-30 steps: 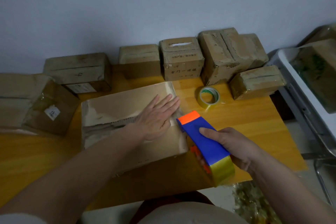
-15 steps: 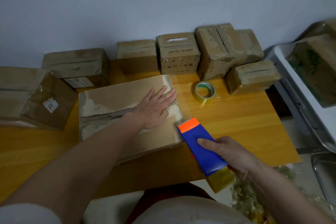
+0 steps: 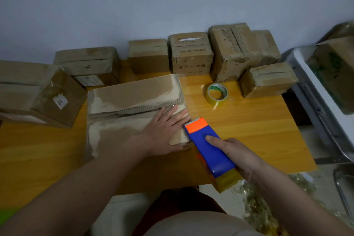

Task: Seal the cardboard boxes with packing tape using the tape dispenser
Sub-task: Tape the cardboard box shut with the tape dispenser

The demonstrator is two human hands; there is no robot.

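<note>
A flat cardboard box (image 3: 122,113) with a torn, pale top lies in the middle of the wooden table (image 3: 249,124). My left hand (image 3: 164,132) rests flat on its right end, fingers spread, near the centre seam. My right hand (image 3: 239,157) grips a blue tape dispenser (image 3: 208,149) with an orange toothed tip and a yellowish roll at its rear. The orange tip sits at the box's right edge, just beside my left fingertips.
A loose roll of yellow tape (image 3: 217,94) lies right of the box. Several taped cardboard boxes (image 3: 190,53) line the wall, another large box (image 3: 34,92) sits at the left. A white metal rack (image 3: 314,90) with a wrapped box stands right of the table.
The dispenser dipped away from the box's right end, then came back up to the right edge beside my left fingers. My left hand stayed flat on the box.
</note>
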